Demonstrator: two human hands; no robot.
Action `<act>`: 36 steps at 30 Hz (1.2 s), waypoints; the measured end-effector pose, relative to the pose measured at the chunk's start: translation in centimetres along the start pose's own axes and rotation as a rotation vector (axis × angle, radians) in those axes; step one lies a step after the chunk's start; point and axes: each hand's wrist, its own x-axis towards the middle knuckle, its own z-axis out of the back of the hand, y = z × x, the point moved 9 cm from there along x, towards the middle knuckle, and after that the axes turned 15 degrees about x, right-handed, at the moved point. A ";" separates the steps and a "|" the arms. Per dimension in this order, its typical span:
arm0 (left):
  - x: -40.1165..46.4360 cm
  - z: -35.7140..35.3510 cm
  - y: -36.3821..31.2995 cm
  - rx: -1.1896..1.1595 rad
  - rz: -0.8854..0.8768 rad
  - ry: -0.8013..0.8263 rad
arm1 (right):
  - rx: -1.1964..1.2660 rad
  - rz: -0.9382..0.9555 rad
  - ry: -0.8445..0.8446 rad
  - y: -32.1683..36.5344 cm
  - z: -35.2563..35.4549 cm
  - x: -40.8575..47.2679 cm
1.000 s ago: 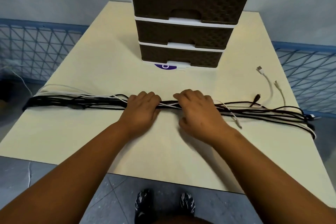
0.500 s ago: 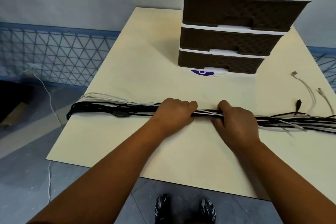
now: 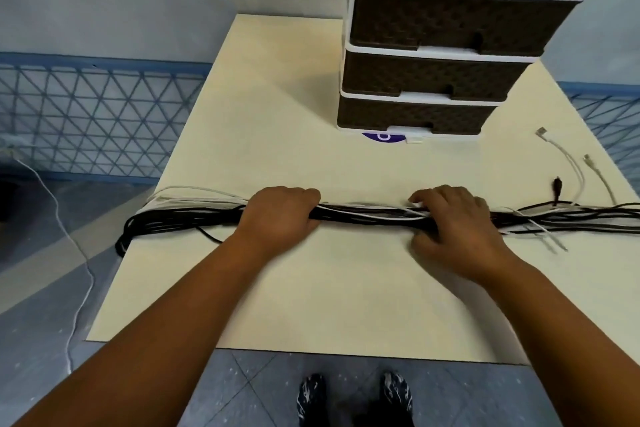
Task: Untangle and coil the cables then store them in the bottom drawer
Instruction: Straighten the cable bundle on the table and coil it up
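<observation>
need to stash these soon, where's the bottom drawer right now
In the head view the bottom drawer sits lowest in the brown drawer tower at the table's far right, closed, beyond the right hand.

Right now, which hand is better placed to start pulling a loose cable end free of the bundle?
Right, probably. The right hand grips the cable bundle nearest the loose plug ends; the left hand holds it toward the looped side and can anchor it.
</observation>
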 end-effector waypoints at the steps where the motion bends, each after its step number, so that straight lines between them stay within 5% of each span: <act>1: -0.1 0.1 0.1 -0.008 0.013 -0.003 | 0.010 0.055 0.012 1.5 0.0 0.0; 4: -0.2 0.2 0.2 -0.065 0.028 -0.026 | 0.004 0.265 -0.024 7.8 -0.9 0.6; 7: -0.1 0.3 0.4 -0.088 0.039 -0.029 | 0.007 0.256 -0.036 10.4 -3.4 2.2; 17: -0.3 0.2 0.5 -0.110 0.030 -0.042 | -0.137 0.140 -0.020 5.1 -1.7 2.4; 23: -0.3 0.5 0.6 -0.126 0.044 -0.038 | 0.000 0.100 0.045 0.0 1.6 1.7; 27: -0.3 0.4 0.7 -0.096 0.051 -0.043 | 0.171 -0.129 0.014 -2.5 3.5 1.1; 33: 0.0 0.2 0.5 -0.100 0.046 -0.027 | 0.179 0.214 -0.071 9.9 0.7 1.3; 36: 0.0 0.3 0.6 -0.134 0.050 -0.027 | 0.012 0.186 -0.018 12.4 -4.8 2.6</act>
